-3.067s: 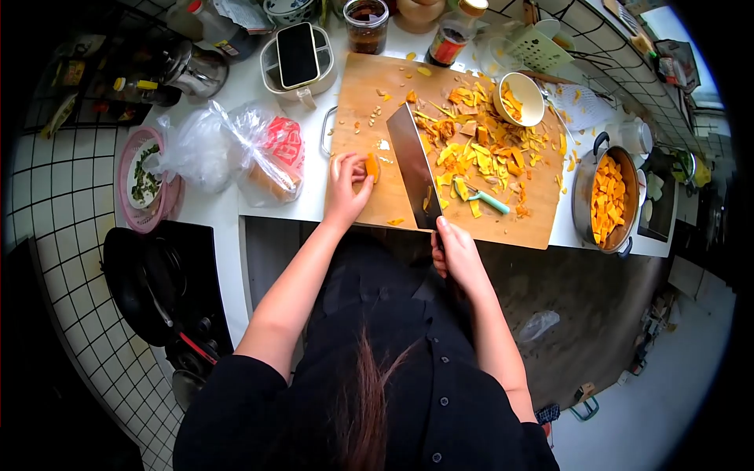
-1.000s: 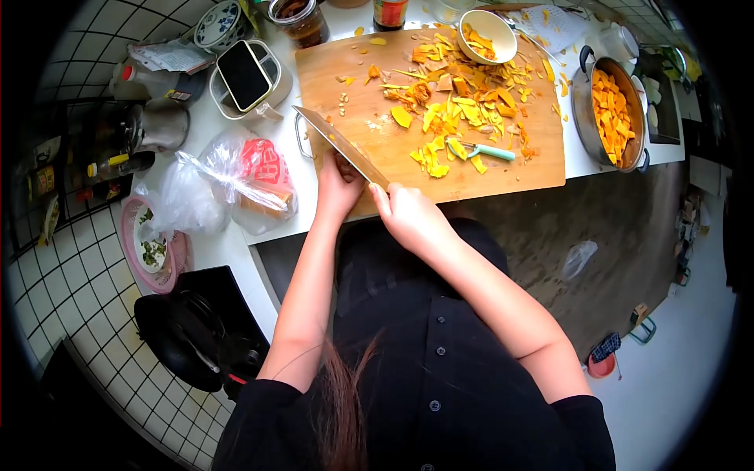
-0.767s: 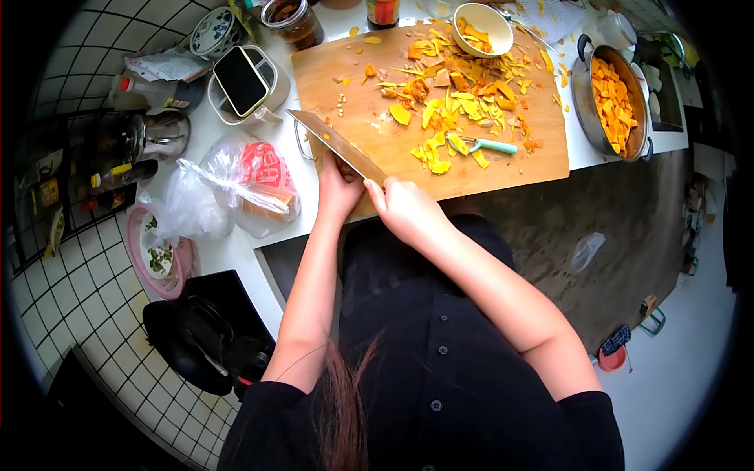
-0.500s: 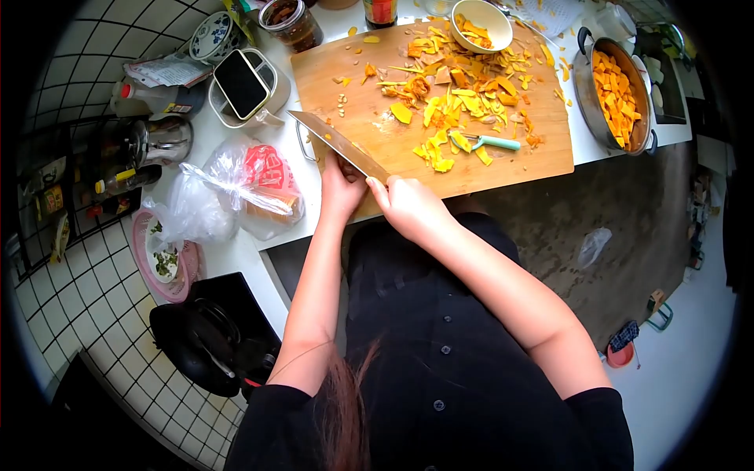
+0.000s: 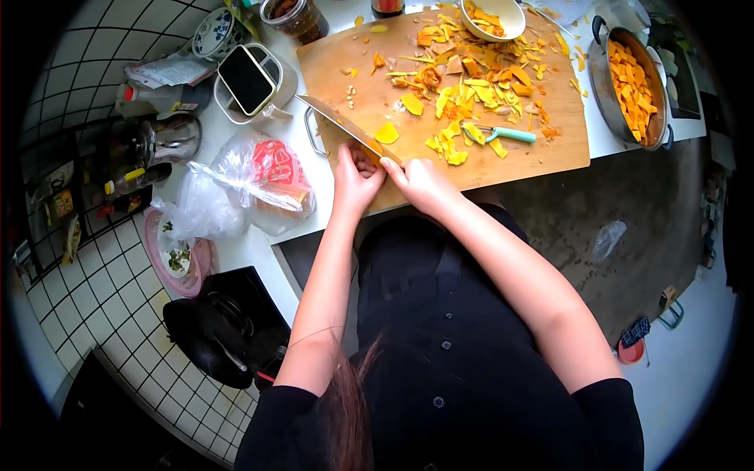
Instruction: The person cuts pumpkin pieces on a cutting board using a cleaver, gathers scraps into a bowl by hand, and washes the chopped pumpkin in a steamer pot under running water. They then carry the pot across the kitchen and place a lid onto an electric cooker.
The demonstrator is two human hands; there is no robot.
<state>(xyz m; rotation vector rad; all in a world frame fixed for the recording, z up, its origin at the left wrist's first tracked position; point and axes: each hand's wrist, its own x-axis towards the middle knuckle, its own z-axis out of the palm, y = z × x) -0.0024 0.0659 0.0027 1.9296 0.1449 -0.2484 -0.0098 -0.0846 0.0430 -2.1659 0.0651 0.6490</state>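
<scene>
My right hand (image 5: 426, 187) grips the handle of a kitchen knife (image 5: 339, 122), whose broad blade slants up and left over the wooden cutting board (image 5: 503, 163). Close against the blade's near side, my left hand (image 5: 359, 179) has its fingers curled; what they hold is hidden. A bit of orange pumpkin (image 5: 375, 147) shows along the blade, and a flat yellow slice of pumpkin peel (image 5: 386, 132) lies just beyond it. Farther up the board are heaps of pumpkin peel (image 5: 479, 96), scattered seeds (image 5: 351, 96) and a peeler (image 5: 510, 134) with a pale green handle.
A pot (image 5: 598, 86) of pumpkin chunks (image 5: 631, 94) stands right of the board. A white bowl (image 5: 514, 20) with orange pieces sits at its far edge. To the left are a phone (image 5: 247, 80) on a clear container (image 5: 279, 98), knotted plastic bags (image 5: 212, 200) and a jar (image 5: 298, 22).
The whole view has shifted slightly. A yellow slice now lies on the board beyond the blade, and my left hand's curled fingers show more. My right hand still holds the knife.
</scene>
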